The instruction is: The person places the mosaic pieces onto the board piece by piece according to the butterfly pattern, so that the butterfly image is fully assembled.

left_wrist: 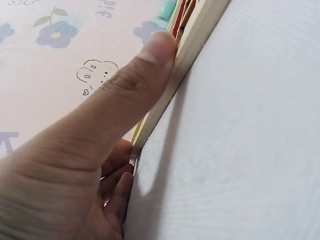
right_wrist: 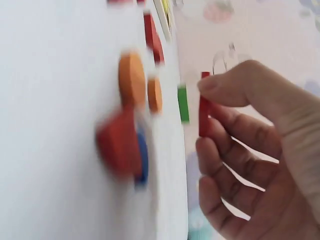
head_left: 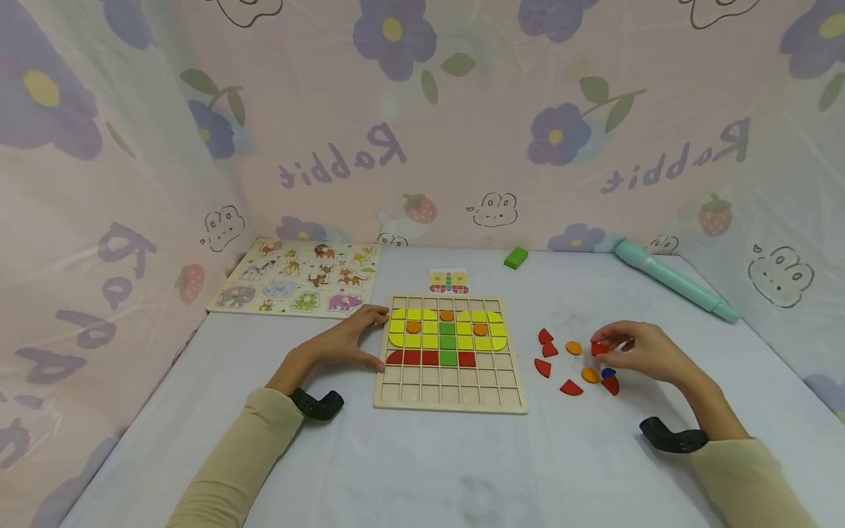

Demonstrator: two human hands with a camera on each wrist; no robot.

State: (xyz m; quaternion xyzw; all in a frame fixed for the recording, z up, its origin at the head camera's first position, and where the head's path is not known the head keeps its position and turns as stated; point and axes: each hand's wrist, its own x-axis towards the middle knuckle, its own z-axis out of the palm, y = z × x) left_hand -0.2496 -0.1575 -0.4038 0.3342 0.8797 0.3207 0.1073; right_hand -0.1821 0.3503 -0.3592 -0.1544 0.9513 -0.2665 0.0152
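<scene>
A wooden grid board lies on the table, with yellow, orange, green and red tiles set in its upper and middle rows. My left hand is spread at the board's left side, thumb and fingertips touching its edge; in the left wrist view the thumb presses that edge. Just above the loose pieces, my right hand pinches a red tile between thumb and fingers; its outline is partly hidden. Below that hand lie a red quarter-circle piece, an orange disc and a partly covered blue piece.
Several red pieces and another orange disc lie right of the board. Behind it are a small butterfly pattern card and a green block. An animal puzzle board sits back left, a teal tube-shaped object back right.
</scene>
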